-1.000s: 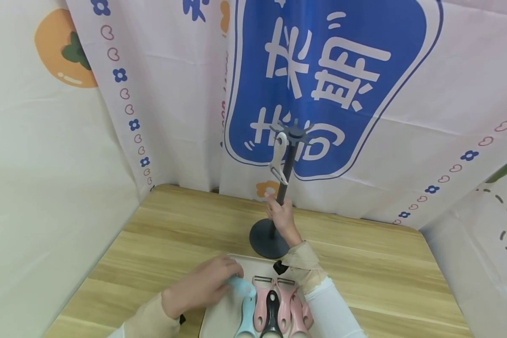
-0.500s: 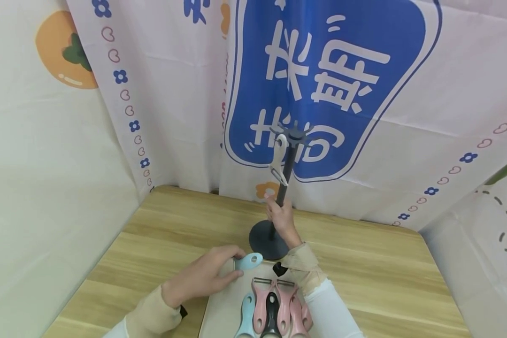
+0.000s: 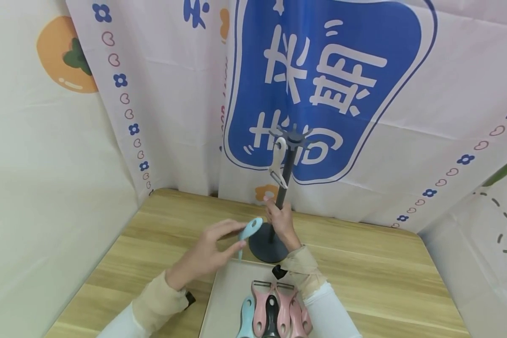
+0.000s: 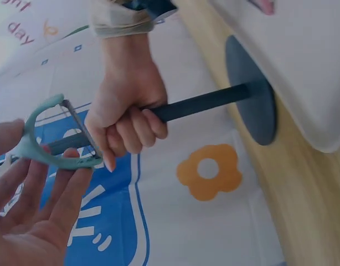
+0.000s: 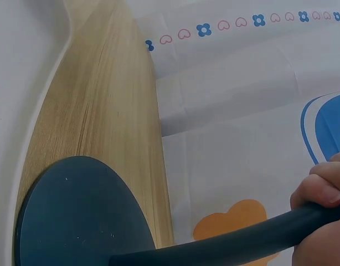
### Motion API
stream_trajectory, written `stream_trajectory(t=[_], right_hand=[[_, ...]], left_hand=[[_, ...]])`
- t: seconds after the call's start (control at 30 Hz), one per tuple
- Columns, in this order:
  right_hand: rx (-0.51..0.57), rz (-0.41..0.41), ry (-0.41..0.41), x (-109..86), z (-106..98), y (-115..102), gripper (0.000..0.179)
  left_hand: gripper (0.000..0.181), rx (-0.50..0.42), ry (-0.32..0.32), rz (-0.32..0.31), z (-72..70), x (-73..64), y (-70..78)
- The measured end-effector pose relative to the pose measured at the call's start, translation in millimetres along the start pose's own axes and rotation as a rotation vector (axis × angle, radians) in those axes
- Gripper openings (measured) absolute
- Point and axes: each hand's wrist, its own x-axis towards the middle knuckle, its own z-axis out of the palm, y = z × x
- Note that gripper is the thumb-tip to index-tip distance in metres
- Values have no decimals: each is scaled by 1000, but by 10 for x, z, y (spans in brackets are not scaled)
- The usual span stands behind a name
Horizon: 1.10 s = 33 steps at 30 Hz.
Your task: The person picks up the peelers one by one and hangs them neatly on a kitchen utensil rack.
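curved blue peeler [image 3: 251,228] higher in left hand's [image 3: 210,248] pinch, pole [image 4: 206,103] in right hand's [image 3: 282,223] grip

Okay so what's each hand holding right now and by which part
The left hand holds a light blue peeler at its neck, near the blade; the right hand grips the dark stand by its post, above the base.

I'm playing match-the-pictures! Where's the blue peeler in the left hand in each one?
Head: just below the middle, the light blue peeler is pinched by the left hand.
Left wrist: at the left, about mid-height.
Right wrist: not in it.
Shared landmark: the stand's dark round base, in all three views.
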Motion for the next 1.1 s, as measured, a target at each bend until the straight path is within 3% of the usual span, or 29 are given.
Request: stream_trajectory(t=[0.3,0.6,0.9,1.1], right_hand=[[7,-7,4,-1,3,-9,61],[9,3,-7,-13,-3,-7,60],[5,-8,-6,-39,10,12,60],[11,7,20,-13,21,15,58]], left_hand=[[45,-108,203,20,-143,388,28],[42,-169,293,-32,-242,646,93],[40,-166,367,3,-326,865,104],[38,-243,386,-6,-342,999,112]])
